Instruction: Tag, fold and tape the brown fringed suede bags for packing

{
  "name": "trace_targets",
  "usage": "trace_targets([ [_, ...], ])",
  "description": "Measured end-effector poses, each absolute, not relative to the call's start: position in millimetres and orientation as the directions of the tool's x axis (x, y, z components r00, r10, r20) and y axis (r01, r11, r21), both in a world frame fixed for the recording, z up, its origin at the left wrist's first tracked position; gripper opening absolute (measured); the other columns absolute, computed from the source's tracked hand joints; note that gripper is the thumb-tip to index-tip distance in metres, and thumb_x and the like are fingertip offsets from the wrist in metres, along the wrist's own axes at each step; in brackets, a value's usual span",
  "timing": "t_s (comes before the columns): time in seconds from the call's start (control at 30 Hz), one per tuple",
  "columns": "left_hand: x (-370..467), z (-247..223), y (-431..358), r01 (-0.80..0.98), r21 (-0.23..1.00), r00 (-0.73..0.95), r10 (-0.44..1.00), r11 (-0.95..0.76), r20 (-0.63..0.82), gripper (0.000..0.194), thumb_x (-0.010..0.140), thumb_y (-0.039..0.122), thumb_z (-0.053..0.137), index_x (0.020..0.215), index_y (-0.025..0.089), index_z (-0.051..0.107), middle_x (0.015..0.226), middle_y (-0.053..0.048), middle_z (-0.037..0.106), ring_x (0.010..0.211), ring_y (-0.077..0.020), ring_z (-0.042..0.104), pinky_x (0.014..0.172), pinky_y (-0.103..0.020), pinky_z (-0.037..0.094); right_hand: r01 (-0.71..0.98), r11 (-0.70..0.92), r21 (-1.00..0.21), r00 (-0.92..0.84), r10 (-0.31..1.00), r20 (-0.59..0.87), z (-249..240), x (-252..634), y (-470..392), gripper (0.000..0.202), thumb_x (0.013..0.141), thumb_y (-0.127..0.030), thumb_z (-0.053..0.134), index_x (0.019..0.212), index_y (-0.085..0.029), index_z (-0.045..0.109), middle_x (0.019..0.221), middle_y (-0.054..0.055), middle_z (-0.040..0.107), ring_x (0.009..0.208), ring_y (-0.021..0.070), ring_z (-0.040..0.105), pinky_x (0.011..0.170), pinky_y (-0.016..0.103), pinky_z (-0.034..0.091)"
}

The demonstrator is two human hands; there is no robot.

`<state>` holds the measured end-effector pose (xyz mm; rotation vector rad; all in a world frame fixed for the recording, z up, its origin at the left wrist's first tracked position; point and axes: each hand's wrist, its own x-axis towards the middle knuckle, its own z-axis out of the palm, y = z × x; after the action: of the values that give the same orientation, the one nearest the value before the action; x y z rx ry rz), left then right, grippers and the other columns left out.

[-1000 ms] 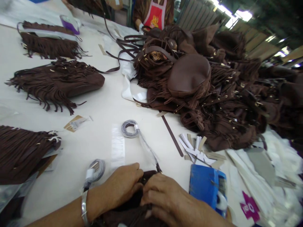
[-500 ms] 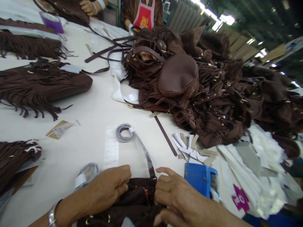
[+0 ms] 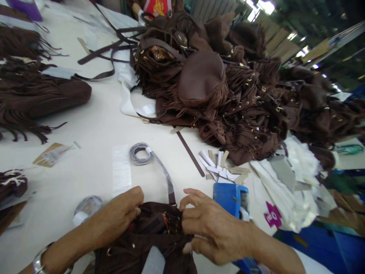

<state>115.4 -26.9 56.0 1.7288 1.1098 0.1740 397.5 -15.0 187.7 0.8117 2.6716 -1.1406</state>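
A dark brown bag (image 3: 125,249) with brass eyelets lies at the bottom of the view, its mouth open and a patterned lining showing inside. My left hand (image 3: 122,209) is closed on the left side of its rim, fingertips partly hidden. On the right side, my right hand (image 3: 212,230) grips the rim, with the index finger raised and bent. A plastic-wrapped strap (image 3: 170,186) runs from the bag's back edge to a wrapped coil (image 3: 139,153). A grey-white wrapped piece (image 3: 154,260) lies on the bag's front.
A big heap of brown fringed bags (image 3: 202,78) covers the table's far right. Paper strips (image 3: 219,167), a blue tape dispenser (image 3: 228,198) and white wrapping (image 3: 291,194) lie at right. Another wrapped coil (image 3: 88,207) is left of my hand. Across the table stands a person in a red apron (image 3: 158,7).
The view has shifted, so the table contents appear farther left and higher. More of the bag shows, and its mouth is spread wider between my hands.
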Motion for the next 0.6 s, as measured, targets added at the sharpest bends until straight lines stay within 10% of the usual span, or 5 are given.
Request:
trace_targets([
  [0.6,137,105,-24,0.721,0.646,0.629,0.629,-0.251,-0.457,0.025,0.086,0.017,0.045,0.103,0.026,0.062,0.099,-0.003,0.069,0.09,-0.0219,0.066,0.075,-0.032,0.045,0.43,0.535,-0.727,-0.878,0.434,-0.2,177,398,-26,0.016,0.098,-0.034,0.052,0.092,-0.02,0.055,0.092,0.004,0.066,0.104,0.0187,0.057,0.11,0.039,0.028],
])
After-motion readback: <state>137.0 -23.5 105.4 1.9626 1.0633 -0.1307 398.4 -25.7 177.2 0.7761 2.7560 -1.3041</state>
